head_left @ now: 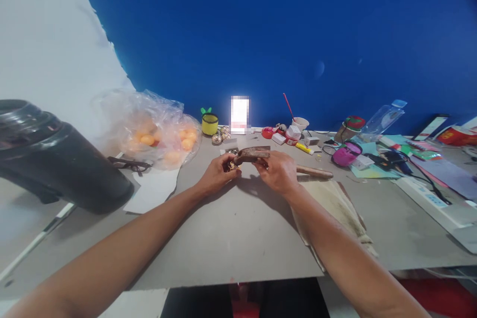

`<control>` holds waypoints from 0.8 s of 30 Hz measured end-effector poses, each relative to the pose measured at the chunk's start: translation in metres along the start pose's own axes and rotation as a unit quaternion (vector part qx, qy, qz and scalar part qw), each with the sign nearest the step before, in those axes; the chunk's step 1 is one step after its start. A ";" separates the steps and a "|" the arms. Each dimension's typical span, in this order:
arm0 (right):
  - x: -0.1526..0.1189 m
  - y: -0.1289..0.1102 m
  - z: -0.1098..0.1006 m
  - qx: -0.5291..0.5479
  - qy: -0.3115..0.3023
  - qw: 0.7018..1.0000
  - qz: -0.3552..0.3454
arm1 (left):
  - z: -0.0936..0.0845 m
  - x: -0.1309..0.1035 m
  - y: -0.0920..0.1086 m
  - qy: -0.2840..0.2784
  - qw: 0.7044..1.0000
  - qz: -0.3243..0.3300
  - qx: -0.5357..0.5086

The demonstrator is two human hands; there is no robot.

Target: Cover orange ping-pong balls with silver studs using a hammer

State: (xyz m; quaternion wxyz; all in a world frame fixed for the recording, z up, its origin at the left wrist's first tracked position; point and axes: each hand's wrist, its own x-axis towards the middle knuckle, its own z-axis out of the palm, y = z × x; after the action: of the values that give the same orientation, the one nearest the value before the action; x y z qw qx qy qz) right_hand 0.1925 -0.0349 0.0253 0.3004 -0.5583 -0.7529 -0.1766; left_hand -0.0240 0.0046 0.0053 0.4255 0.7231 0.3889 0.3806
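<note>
"What's nearest?"
"Call the hands the clock's centre, twelve straight ahead: a limp beige cloth [328, 208] lies at four."
"And the hands?"
"The right hand [278, 171] is closed around the hammer [254, 152], close behind its head; the wooden handle [315, 172] sticks out just past three. The left hand [218, 174], at nine, pinches a small shiny thing [233, 165], mostly hidden by its fingers."
"Heavy, that hammer?"
"Head-heavy, I'd judge: stiff throughout, hardly fragile. Holding it near the head should steady it; far down the handle, it would want to tip. The wood looks dry, so little slip."
"The small thing?"
"Probably light, hard and slippery. Best held low by its sides. I can't tell whether the hammer touches it."
"Beyond?"
"Round patterned things [216, 138] at eleven."
</note>
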 end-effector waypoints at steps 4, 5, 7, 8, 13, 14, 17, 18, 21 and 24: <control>-0.001 0.000 0.001 0.000 0.002 1.000 0.005 | 0.001 0.001 -0.006 0.003 1.000 0.009 -0.013; -0.001 -0.001 0.001 0.002 -0.005 1.000 0.006 | 0.001 0.001 -0.007 0.001 1.000 0.011 -0.018; -0.002 -0.003 0.001 0.008 -0.024 1.000 0.004 | 0.001 0.002 -0.009 -0.005 1.000 0.014 -0.023; -0.002 -0.003 0.000 0.009 -0.031 0.999 0.003 | 0.001 0.002 -0.009 -0.005 1.000 0.014 -0.022; 0.000 -0.004 -0.001 0.002 -0.030 0.999 0.014 | 0.001 0.001 -0.004 -0.011 1.000 -0.001 -0.024; 0.000 -0.003 -0.001 0.003 -0.026 1.000 0.013 | 0.001 0.000 -0.003 -0.010 1.000 -0.001 -0.023; 0.000 -0.002 -0.002 0.013 -0.005 1.000 0.007 | 0.000 -0.001 0.000 -0.002 1.000 -0.002 -0.014; 0.000 -0.002 -0.002 0.015 0.005 1.000 0.009 | 0.000 -0.001 0.001 -0.001 1.000 -0.002 -0.013; 0.000 -0.002 -0.003 0.011 0.026 0.999 0.029 | -0.003 -0.001 0.001 -0.006 1.000 -0.005 -0.017; 0.000 -0.004 -0.003 0.007 0.007 1.000 0.030 | -0.005 0.000 -0.001 -0.010 1.000 0.008 0.003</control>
State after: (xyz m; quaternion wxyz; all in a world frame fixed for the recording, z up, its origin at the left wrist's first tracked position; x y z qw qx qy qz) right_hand 0.1897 -0.0373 0.0279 0.3144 -0.5773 -0.7351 -0.1659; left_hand -0.0282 0.0066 0.0064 0.4243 0.7313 0.3797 0.3754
